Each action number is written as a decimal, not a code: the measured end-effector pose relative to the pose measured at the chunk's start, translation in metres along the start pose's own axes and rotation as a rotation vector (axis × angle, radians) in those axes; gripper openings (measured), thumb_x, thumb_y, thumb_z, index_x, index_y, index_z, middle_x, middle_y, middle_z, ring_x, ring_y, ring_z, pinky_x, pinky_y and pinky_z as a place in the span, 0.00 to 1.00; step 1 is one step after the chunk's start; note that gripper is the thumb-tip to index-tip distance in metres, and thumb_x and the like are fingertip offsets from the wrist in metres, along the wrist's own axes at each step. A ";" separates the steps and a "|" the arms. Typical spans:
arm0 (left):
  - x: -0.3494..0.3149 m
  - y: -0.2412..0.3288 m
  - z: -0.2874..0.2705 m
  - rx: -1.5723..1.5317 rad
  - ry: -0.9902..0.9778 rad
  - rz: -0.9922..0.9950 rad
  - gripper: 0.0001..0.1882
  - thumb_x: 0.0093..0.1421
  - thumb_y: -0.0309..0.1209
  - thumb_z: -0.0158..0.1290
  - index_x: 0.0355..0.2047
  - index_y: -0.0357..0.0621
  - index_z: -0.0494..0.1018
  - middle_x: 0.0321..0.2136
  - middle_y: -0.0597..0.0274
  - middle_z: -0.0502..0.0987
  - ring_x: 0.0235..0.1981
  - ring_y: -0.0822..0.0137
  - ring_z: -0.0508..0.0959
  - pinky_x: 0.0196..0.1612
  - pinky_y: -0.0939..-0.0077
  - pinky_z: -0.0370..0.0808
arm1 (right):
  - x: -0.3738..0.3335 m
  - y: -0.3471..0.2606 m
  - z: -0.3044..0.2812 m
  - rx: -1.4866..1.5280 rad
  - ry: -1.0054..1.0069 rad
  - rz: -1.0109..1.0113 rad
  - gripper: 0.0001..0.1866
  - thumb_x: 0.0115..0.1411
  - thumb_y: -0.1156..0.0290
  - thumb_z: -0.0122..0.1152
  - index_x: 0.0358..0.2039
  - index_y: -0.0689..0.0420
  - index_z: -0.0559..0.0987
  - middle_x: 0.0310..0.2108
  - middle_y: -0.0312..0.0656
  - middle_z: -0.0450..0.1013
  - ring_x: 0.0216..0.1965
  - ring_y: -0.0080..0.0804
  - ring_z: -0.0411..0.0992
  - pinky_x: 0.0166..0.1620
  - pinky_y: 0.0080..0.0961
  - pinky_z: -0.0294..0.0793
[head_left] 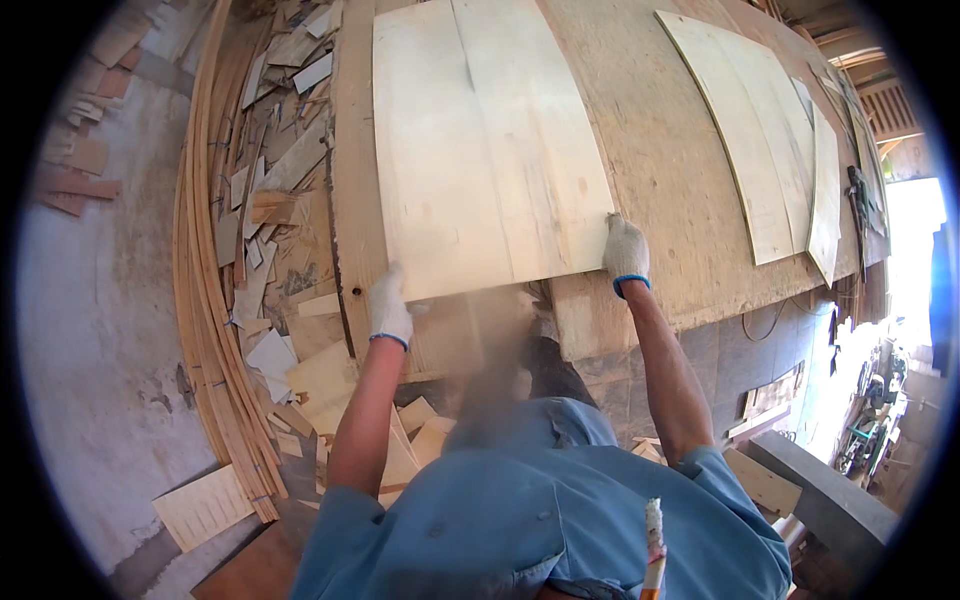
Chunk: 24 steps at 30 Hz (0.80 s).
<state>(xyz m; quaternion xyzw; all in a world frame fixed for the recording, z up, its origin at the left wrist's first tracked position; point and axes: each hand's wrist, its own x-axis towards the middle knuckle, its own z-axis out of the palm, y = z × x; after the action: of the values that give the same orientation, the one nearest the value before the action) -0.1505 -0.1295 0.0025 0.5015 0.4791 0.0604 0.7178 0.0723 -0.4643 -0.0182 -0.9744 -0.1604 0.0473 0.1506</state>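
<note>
A large pale plywood sheet [480, 150] with a dark seam down its length lies over a wooden worktable [660, 200], its near edge toward me. My left hand [390, 308], in a white knit glove with a blue cuff, grips the sheet's near left corner. At the near right corner my right hand [626, 252], gloved the same way, is closed on the edge, thumb on top. Both sets of fingers are partly hidden beneath the wood.
More thin sheets [750, 140] lie on the table's right part, near a dark clamp-like tool [858, 195]. Bundled long wood strips [205, 300] and scattered offcuts [290, 165] fill the left side. A grey beam [825, 490] sits low right. A cigarette [653, 550] juts up at the bottom.
</note>
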 end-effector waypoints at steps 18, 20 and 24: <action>0.077 0.063 0.035 0.001 0.001 0.014 0.23 0.67 0.50 0.45 0.42 0.42 0.76 0.29 0.58 0.81 0.20 0.68 0.79 0.15 0.77 0.73 | 0.106 -0.025 0.000 -0.028 -0.012 0.019 0.14 0.61 0.73 0.47 0.46 0.55 0.75 0.41 0.51 0.76 0.43 0.53 0.75 0.45 0.46 0.74; 0.087 0.070 0.037 0.004 0.001 0.013 0.23 0.68 0.50 0.45 0.43 0.42 0.76 0.29 0.58 0.81 0.20 0.68 0.79 0.15 0.77 0.73 | 0.116 -0.027 0.001 -0.029 0.018 -0.005 0.14 0.61 0.73 0.47 0.46 0.55 0.75 0.41 0.52 0.76 0.43 0.53 0.75 0.45 0.46 0.74; 0.111 0.080 0.040 0.020 -0.011 0.031 0.24 0.67 0.51 0.44 0.44 0.43 0.76 0.32 0.59 0.81 0.23 0.69 0.80 0.17 0.78 0.74 | 0.139 -0.039 -0.004 -0.033 0.010 0.017 0.14 0.60 0.74 0.47 0.45 0.56 0.75 0.40 0.52 0.77 0.43 0.52 0.75 0.45 0.46 0.74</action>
<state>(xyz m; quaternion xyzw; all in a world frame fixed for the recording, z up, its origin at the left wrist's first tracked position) -0.0294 -0.0537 -0.0036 0.5162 0.4678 0.0639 0.7146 0.1927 -0.3843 -0.0081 -0.9783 -0.1519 0.0408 0.1349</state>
